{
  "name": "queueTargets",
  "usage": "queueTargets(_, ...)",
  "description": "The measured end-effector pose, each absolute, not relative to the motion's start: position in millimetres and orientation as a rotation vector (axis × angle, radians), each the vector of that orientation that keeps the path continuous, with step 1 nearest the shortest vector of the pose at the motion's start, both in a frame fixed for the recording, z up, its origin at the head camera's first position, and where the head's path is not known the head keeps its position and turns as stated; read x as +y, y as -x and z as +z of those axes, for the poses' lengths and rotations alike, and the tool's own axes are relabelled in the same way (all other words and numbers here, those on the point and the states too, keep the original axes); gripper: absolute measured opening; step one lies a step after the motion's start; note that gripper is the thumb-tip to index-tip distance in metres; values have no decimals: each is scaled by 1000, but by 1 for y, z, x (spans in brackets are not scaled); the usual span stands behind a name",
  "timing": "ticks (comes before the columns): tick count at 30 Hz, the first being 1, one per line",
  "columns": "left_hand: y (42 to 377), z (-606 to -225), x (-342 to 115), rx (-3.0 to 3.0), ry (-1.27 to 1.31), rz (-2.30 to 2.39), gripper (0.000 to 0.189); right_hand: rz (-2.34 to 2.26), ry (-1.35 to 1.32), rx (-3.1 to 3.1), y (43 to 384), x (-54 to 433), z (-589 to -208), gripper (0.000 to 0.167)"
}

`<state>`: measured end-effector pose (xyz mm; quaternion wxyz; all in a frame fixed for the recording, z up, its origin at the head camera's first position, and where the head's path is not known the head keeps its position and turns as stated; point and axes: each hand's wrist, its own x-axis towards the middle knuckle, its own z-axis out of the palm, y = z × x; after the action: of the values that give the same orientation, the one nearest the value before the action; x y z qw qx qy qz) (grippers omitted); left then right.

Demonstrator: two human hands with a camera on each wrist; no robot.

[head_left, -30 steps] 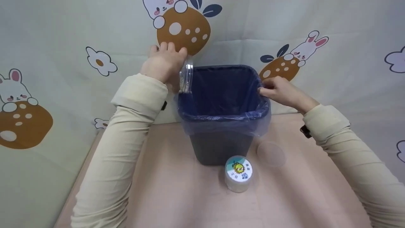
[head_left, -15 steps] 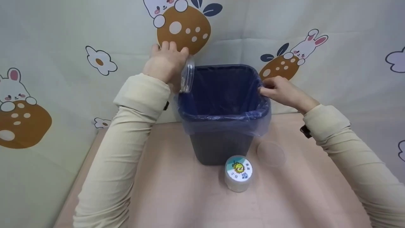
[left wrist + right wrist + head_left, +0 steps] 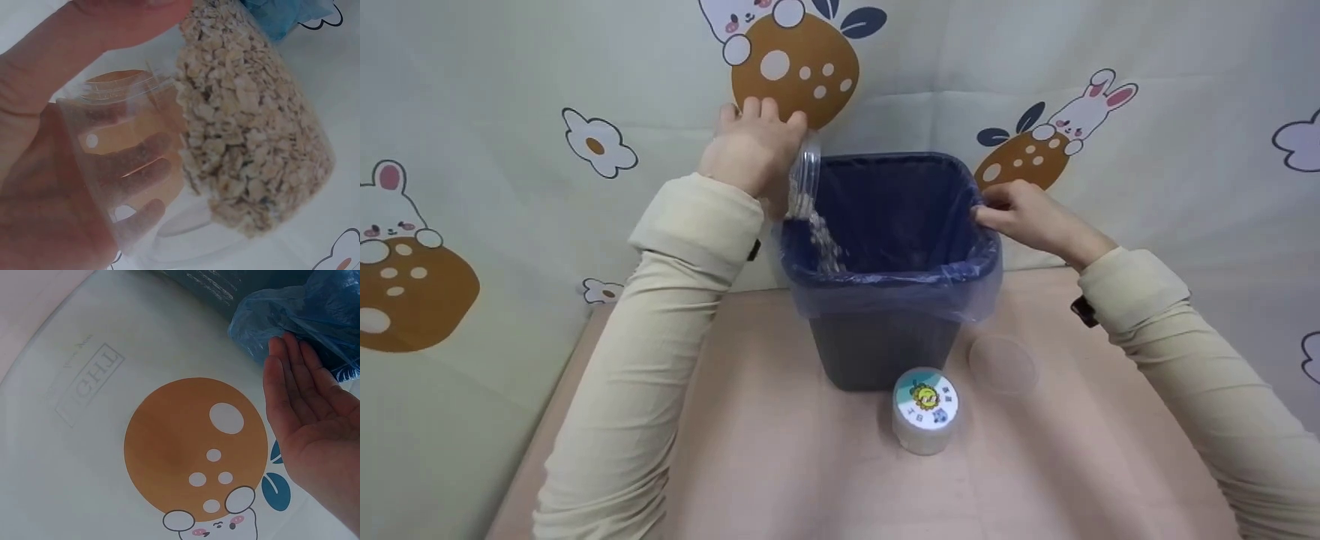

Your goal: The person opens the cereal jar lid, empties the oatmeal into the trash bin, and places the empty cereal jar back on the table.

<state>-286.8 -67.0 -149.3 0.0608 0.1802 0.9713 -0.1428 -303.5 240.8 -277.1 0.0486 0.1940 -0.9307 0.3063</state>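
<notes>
My left hand (image 3: 754, 150) grips a clear plastic jar (image 3: 811, 166), tipped sideways over the left rim of a dark trash bin (image 3: 881, 349). Oat flakes (image 3: 826, 244) spill from its mouth into the bin. The left wrist view shows many oat flakes (image 3: 247, 140) still heaped along one side inside the jar. A thin blue bin liner (image 3: 885, 296) is folded out over the rim. At the right rim, my right hand (image 3: 1031, 216) holds the edge, thumb on top. In the right wrist view its fingers (image 3: 301, 382) lie against the liner outside; the thumb is hidden there.
A second jar (image 3: 925, 420) with a round sunflower label stands in front of the bin. Right of it, a clear round lid (image 3: 1003, 365) lies flat on the pink table (image 3: 780, 465). A printed curtain (image 3: 660, 75) hangs close behind the bin.
Oat flakes now pour out of the jar into the bin; none were falling before. The left hand has shifted very slightly right. My right hand stays at the rim.
</notes>
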Motion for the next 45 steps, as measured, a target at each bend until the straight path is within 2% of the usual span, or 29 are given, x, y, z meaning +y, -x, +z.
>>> queueTargets(45,282,-150,-63,2958,-543,-459,85,949,-593,-2846,302,241,-276,23)
